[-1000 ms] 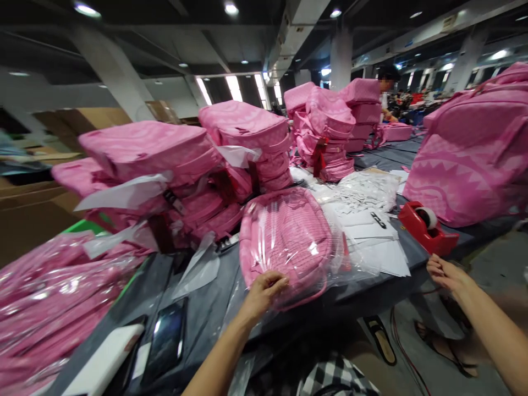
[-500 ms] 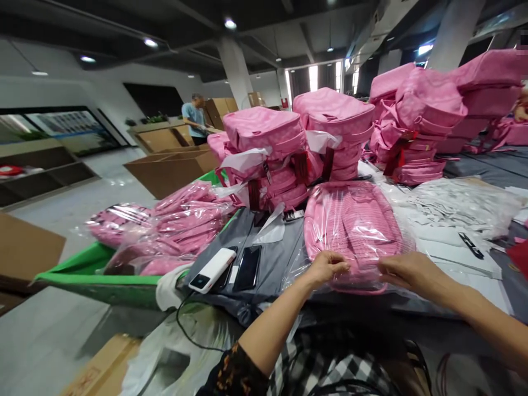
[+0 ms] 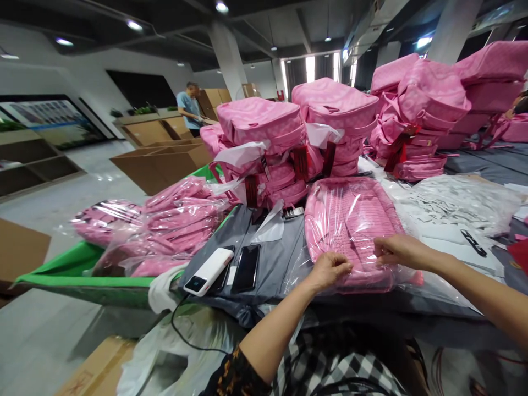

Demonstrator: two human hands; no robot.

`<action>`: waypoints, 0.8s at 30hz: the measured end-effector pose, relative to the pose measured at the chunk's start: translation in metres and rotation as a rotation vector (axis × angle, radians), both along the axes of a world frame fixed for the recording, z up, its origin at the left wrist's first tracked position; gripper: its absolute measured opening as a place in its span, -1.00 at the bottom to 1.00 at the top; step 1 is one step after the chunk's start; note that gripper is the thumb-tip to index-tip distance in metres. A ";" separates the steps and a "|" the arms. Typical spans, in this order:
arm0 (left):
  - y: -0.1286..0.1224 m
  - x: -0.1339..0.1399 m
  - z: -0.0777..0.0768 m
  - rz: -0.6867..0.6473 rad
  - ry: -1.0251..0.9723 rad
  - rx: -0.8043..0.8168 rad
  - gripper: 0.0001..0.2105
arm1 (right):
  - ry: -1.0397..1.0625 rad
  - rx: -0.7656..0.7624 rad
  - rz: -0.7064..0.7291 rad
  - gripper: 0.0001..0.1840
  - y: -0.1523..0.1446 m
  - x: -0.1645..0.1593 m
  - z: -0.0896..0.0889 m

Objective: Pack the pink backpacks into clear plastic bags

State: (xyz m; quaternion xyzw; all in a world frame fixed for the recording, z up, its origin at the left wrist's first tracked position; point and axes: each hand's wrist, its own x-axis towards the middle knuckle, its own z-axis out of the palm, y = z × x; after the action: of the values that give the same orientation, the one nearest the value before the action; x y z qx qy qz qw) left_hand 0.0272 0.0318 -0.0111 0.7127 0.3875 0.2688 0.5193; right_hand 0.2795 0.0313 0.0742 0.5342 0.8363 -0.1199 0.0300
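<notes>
Pink backpack (image 3: 358, 212) in a clear plastic bag (image 3: 297, 272), under my two hands

Head camera, looking forward and down: the wrapped backpack lies flat in front of me, at the near edge of a table (image 3: 274, 267) covered in dark grey cloth. My left hand (image 3: 333, 269) is at the bag's near edge, thumb and bent fingers pinching the film. My right hand (image 3: 391, 251) is on the right side of the wrapping, fingers curled in; I cannot tell whether it grips the film or only presses on it.

Left of the backpack lie a dark phone (image 3: 246, 268) and a white device (image 3: 209, 271), which partly covers another dark, flat thing. To the right are white sheets (image 3: 441, 245) and, behind them, a clear sack of small pale pieces (image 3: 457, 203).

Stacks of unwrapped pink backpacks (image 3: 259, 124) rise behind, with red and white tags hanging from them. On my far left, a green-rimmed bin (image 3: 94, 282) holds more pink bags in shiny plastic (image 3: 177, 220). Beyond it stand an open cardboard box (image 3: 165, 165) and a person in a light blue shirt (image 3: 188, 107). Black-and-white checked cloth (image 3: 350, 374) shows at my lap.
</notes>
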 end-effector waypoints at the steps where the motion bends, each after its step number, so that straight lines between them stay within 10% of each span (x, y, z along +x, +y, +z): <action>1: 0.000 0.000 0.000 0.014 0.025 0.024 -0.71 | 0.038 -0.013 -0.028 -0.69 0.003 0.003 0.001; 7: 0.004 0.004 0.003 0.039 0.153 0.086 -0.76 | 0.134 0.270 -0.185 -0.72 -0.023 0.005 -0.002; 17: -0.040 -0.013 0.032 0.116 0.612 0.802 -0.74 | 0.000 -0.027 -0.062 -0.61 -0.021 -0.011 -0.023; 24: -0.023 -0.047 0.030 0.264 0.587 0.470 -0.86 | 0.325 0.063 -0.090 -0.56 -0.030 -0.005 -0.033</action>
State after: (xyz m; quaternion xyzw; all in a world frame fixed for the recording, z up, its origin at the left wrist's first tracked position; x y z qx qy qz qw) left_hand -0.0201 0.0087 0.0191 0.8028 0.5355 0.1994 0.1703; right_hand 0.2747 0.0011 0.0409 0.5453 0.8087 -0.1797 -0.1279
